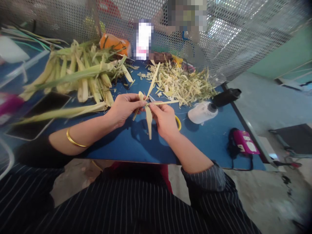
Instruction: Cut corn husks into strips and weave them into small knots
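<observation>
Over the blue table, my left hand (pixel 125 109) pinches a small bundle of pale corn husk strips (pixel 149 122) between thumb and fingers. One strip points up, one reaches right and one hangs down from the pinch. My right hand (pixel 163 117) is closed at the same crossing point, thumb and fingertips on the husk. Tucked in that hand is a pair of scissors (pixel 178 123); its yellow handle loop sticks out beside the palm and a bit of blade shows near the fingertips. The fingers' undersides are hidden.
Whole corn husks (pixel 83 78) lie piled at the left, over a dark flat panel (pixel 36 117). Husk scraps (pixel 180 83) heap at the back right. A white thread cone (pixel 202 112), a black cylinder (pixel 226 97) and a magenta device (pixel 245 142) stand right. Perforated metal mesh (pixel 156 19) rises behind.
</observation>
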A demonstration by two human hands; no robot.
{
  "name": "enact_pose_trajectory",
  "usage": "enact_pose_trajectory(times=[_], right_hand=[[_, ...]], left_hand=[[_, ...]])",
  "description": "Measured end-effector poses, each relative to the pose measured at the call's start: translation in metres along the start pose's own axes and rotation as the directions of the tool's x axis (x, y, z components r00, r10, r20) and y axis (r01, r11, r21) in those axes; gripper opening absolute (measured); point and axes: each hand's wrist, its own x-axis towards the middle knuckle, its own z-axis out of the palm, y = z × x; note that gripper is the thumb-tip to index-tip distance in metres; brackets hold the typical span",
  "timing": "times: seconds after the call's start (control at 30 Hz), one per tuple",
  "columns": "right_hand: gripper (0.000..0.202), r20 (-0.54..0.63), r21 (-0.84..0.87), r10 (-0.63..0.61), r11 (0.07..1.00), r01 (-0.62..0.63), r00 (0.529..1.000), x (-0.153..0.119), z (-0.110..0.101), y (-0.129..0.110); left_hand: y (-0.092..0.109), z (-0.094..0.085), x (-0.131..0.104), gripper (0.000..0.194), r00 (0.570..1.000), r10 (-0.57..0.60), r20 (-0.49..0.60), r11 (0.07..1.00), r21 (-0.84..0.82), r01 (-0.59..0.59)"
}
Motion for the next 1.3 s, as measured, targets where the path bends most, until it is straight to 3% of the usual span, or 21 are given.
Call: enact_pose_trajectory(times=[0.13, 0.2, 0.23, 0.3, 0.37, 0.4, 0.53, 0.6, 0.67, 0.73, 0.8, 0.87, 0.93, 1.03, 1.1, 1.3], right_hand=[[0.013, 0.068, -0.100, 0.027, 0.995, -0.020, 0.997, -0.005, 0.001, -0.001], [0.013, 0.121, -0.284, -0.075, 0.953, 0.107, 0.990, -0.010, 0.001, -0.002], [0.018, 0.162, -0.406, -0.154, 0.890, 0.208, 0.975, -0.013, 0.000, -0.004], [0.031, 0.282, -0.621, -0.302, 0.666, 0.413, 0.911, -0.017, -0.002, -0.007], [0.039, 0.409, -0.716, -0.371, 0.436, 0.545, 0.834, -0.019, -0.004, -0.010], [0.040, 0.459, -0.723, -0.378, 0.366, 0.586, 0.804, -0.019, -0.006, -0.011], [0.036, 0.562, -0.722, -0.367, 0.220, 0.656, 0.741, -0.014, -0.009, -0.012], [0.030, 0.593, -0.736, -0.384, 0.100, 0.670, 0.708, -0.013, -0.009, -0.012], [0.025, 0.620, -0.736, -0.429, -0.027, 0.676, 0.657, -0.014, -0.009, -0.013], [0.023, 0.608, -0.743, -0.502, -0.085, 0.664, 0.615, -0.015, -0.010, -0.016], [0.018, 0.541, -0.768, -0.599, -0.066, 0.637, 0.591, -0.014, -0.012, -0.019], [0.015, 0.464, -0.788, -0.656, 0.000, 0.615, 0.595, -0.011, -0.015, -0.020], [0.014, 0.395, -0.811, -0.648, 0.088, 0.579, 0.652, -0.006, -0.018, -0.021], [0.017, 0.278, -0.865, -0.528, 0.226, 0.448, 0.803, 0.000, -0.020, -0.019], [0.018, 0.211, -0.890, -0.450, 0.278, 0.361, 0.868, 0.002, -0.020, -0.019], [0.020, 0.148, -0.883, -0.413, 0.354, 0.308, 0.899, 0.002, -0.017, -0.021]], left_hand=[[-0.001, -0.004, 0.005, 0.026, 0.997, 0.025, -0.074, 0.998, -0.061, -0.030], [0.000, -0.005, 0.006, 0.028, 0.993, 0.023, -0.117, 0.997, -0.076, -0.032], [0.000, -0.005, 0.007, 0.028, 0.991, 0.022, -0.134, 0.997, -0.073, -0.032], [0.001, -0.004, 0.006, 0.026, 0.989, 0.022, -0.149, 0.998, -0.051, -0.030], [0.003, -0.003, 0.004, 0.021, 0.988, 0.030, -0.154, 0.999, -0.015, -0.032], [0.004, -0.002, 0.003, 0.019, 0.987, 0.035, -0.156, 0.999, -0.002, -0.036], [0.007, -0.001, 0.002, 0.017, 0.987, 0.041, -0.152, 0.999, 0.007, -0.040], [0.007, 0.000, 0.001, 0.019, 0.990, 0.026, -0.141, 1.000, 0.010, -0.025], [0.006, 0.001, 0.000, 0.020, 0.993, 0.022, -0.117, 0.999, 0.028, -0.019], [0.004, 0.002, -0.001, 0.020, 0.996, 0.033, -0.084, 0.998, 0.054, -0.028], [0.002, 0.003, -0.003, 0.019, 0.997, 0.044, -0.063, 0.995, 0.090, -0.038], [0.001, 0.003, -0.005, 0.016, 0.998, 0.053, -0.036, 0.990, 0.135, -0.047], [0.000, 0.003, -0.006, 0.014, 0.998, 0.056, -0.005, 0.985, 0.165, -0.055], [-0.001, 0.003, -0.006, 0.012, 0.998, 0.056, 0.042, 0.986, 0.154, -0.062], [-0.001, 0.003, -0.006, 0.012, 0.997, 0.048, 0.063, 0.990, 0.133, -0.056], [0.001, 0.005, -0.008, 0.017, 0.996, 0.013, 0.083, 0.993, 0.113, -0.022]])
